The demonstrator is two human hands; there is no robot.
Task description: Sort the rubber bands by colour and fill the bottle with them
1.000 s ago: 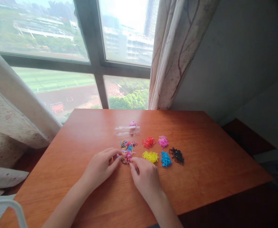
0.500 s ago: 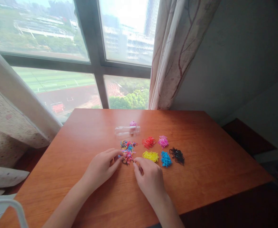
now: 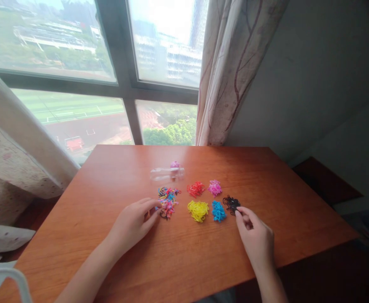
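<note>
My left hand [image 3: 138,219] rests at the left edge of a mixed-colour pile of small rubber bands [image 3: 168,206], thumb and fingertips drawn together against it. What those fingers pinch, if anything, is too small to make out. Over on the right, my right hand [image 3: 256,233] has its thumb and forefinger closed at the near edge of a black rubber band pile [image 3: 231,204], with a dark band at the tips. Between the hands lie sorted heaps: yellow bands [image 3: 198,211], blue bands [image 3: 218,211], red bands [image 3: 196,189] and pink bands [image 3: 215,188].
Behind the mixed pile, a clear plastic container [image 3: 162,173] lies on the wooden table [image 3: 124,168], a pink-purple object [image 3: 175,165] by its right end. A window and curtains [image 3: 219,105] border the far side. A white curved bar [image 3: 17,275] stands at lower left.
My right hand has moved right, from the mixed pile to the black heap, with a dark band at its fingertips. My left hand has stayed by the mixed pile. The view has shifted slightly.
</note>
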